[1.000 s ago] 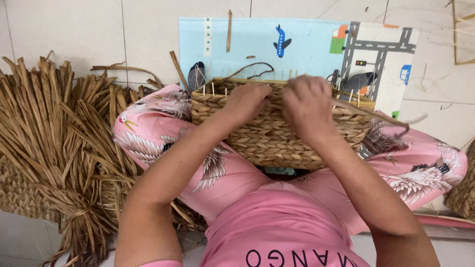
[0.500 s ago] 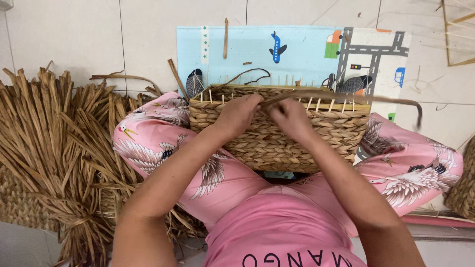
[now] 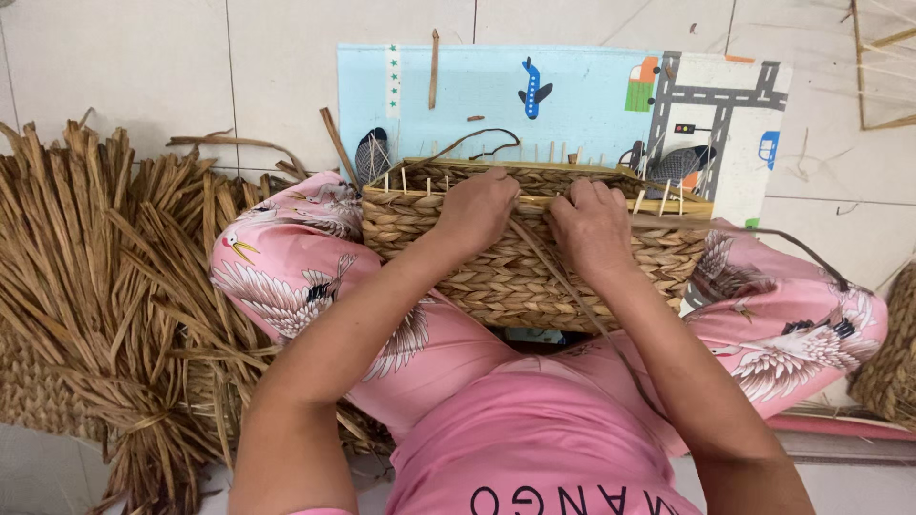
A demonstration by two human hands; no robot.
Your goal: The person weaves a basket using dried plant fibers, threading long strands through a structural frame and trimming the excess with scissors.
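A half-woven straw basket [image 3: 515,272] rests between my knees, its rim set with thin upright wooden stakes. My left hand [image 3: 477,210] grips the near rim, fingers curled over the top edge. My right hand [image 3: 592,224] sits beside it on the rim, pinching a long straw strand [image 3: 572,286] that trails down across the basket's front toward my lap. Both hands almost touch at the middle of the rim.
A large pile of dried straw [image 3: 105,286] lies on my left. A blue play mat [image 3: 563,105] with plane and road pictures covers the tiled floor behind the basket. Another woven piece [image 3: 887,362] shows at the right edge. A loose strand arcs over my right knee.
Both hands have drawn closer together at the middle of the rim. The right hand has pulled the strand down across the basket's front.
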